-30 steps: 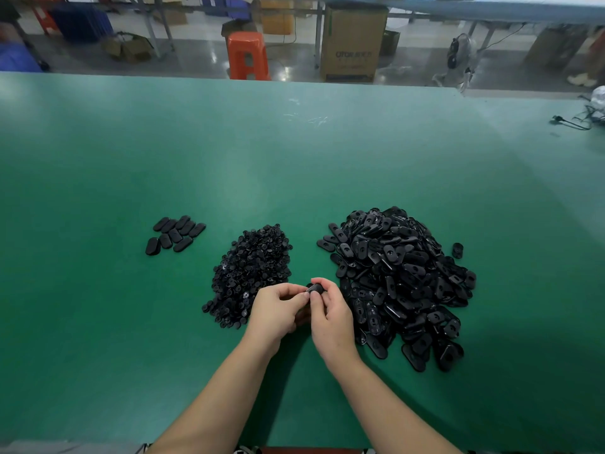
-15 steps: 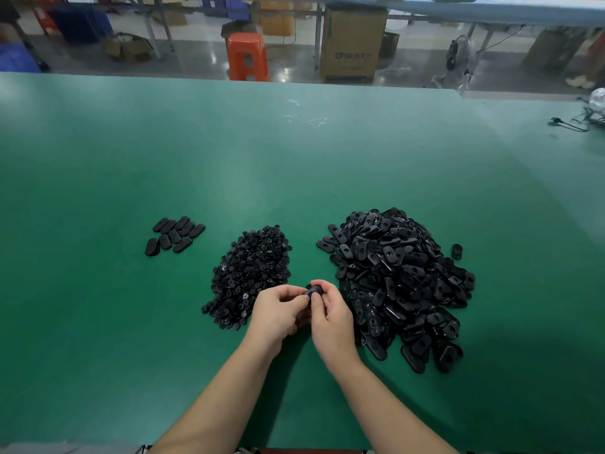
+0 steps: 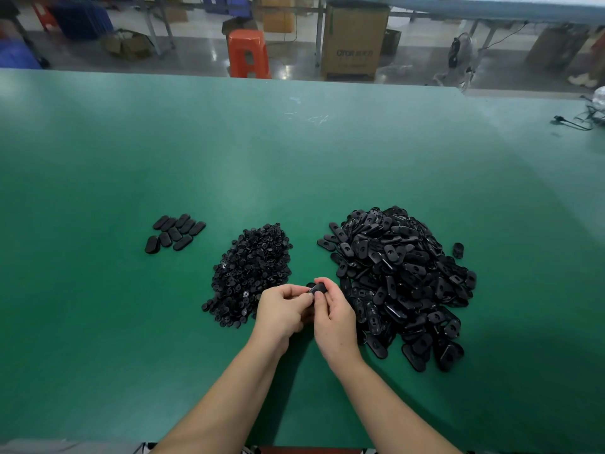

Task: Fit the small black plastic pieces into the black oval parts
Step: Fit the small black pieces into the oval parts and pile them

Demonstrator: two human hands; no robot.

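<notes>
While both hands met just above the green tabletop [image 3: 98,322] near its near edge, they pinched a single black oval part [image 3: 317,287] between them. The left hand [image 3: 282,311] had its fingers curled in, thumb and forefinger closed on the left end of that part, and the right hand [image 3: 334,317] gripped the other end with its fingers folded around it. Whether a small piece already sat in the held part could not be told, since the fingers covered most of it.

Just beyond the left hand lay the heap of small black plastic pieces [image 3: 250,273], a loose mound whose near fringe touched the knuckles in the view. To the right of the right hand spread the much larger pile of black oval parts [image 3: 399,280], many of them lying with a hole facing up; the hand's outer side was right against its edge. One stray oval part [image 3: 458,250] lay apart from the pile, toward the right edge of the tabletop.

Well off toward the left edge, a small group of oval parts [image 3: 175,232] lay flat in two short rows, smooth sides up, touching one another.

At the far right corner of the tabletop a dark cable [image 3: 571,122] trailed in. Past the far edge, on the floor, stood an orange plastic stool [image 3: 248,54] and beside it a brown cardboard box [image 3: 355,44] with printed lettering.
</notes>
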